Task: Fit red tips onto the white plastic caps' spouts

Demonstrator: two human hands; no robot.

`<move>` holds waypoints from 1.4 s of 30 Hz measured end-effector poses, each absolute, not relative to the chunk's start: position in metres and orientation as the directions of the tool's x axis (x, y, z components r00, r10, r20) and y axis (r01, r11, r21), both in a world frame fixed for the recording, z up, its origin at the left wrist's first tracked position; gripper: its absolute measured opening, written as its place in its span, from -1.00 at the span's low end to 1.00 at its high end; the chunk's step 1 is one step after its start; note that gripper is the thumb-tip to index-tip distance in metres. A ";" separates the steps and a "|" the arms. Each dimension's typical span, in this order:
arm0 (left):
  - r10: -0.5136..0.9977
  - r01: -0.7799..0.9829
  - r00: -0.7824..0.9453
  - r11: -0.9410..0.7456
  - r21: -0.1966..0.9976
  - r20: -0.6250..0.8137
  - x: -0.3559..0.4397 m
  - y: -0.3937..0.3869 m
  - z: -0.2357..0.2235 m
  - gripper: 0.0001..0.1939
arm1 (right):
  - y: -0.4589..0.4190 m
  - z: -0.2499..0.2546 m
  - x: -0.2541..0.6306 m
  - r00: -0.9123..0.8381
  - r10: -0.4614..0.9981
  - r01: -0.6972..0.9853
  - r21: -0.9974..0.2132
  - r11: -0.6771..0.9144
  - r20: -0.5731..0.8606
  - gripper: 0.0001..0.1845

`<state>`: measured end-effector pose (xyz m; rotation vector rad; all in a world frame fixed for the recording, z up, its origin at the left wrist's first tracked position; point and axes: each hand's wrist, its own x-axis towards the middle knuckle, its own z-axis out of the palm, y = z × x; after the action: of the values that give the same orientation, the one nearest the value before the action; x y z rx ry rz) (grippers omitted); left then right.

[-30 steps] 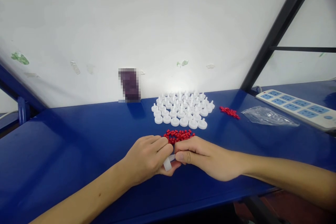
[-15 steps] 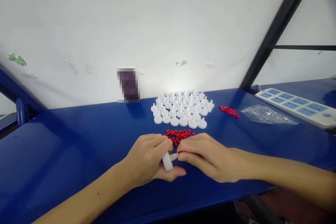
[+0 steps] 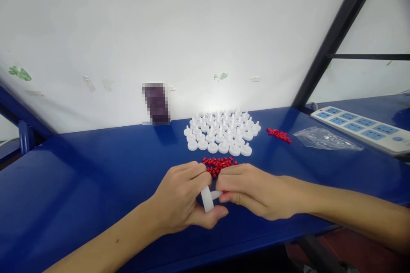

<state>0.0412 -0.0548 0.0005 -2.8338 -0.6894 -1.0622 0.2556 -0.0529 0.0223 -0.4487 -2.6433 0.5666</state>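
Observation:
My left hand (image 3: 184, 196) is closed around the rim of a white nozzle cap (image 3: 207, 199), tilted on its side with its spout pointing right. Between the thumb and fingers of my right hand (image 3: 253, 190) is a small red cap (image 3: 224, 192), mostly hidden by the fingers. The red cap is at the spout's tip; how far it sits over the tip I cannot tell. Just beyond my hands lies a pile of small red caps (image 3: 219, 164). Behind that pile, several white nozzle caps (image 3: 223, 133) stand in a cluster, spouts up.
A smaller heap of red caps (image 3: 279, 135) lies to the right, beside a clear plastic bag (image 3: 326, 139). A white power strip (image 3: 361, 127) with blue sockets is at the far right. A blurred-out dark object (image 3: 156, 103) leans on the wall behind the blue table (image 3: 96, 166).
The nozzle cap and the red cap at its tip have shifted slightly right and down with my fingers. Both hands keep their hold.

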 end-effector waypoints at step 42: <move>0.964 0.898 0.224 -0.262 0.355 0.145 -0.044 0.043 -0.008 -0.46 | 0.000 0.028 0.294 -0.675 0.693 0.721 0.029 0.692 0.253 -0.74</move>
<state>-0.0439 0.0430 -0.0084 -2.6028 -2.0104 -0.5674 0.2944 0.0001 0.0285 -1.1362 -2.6804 -0.1852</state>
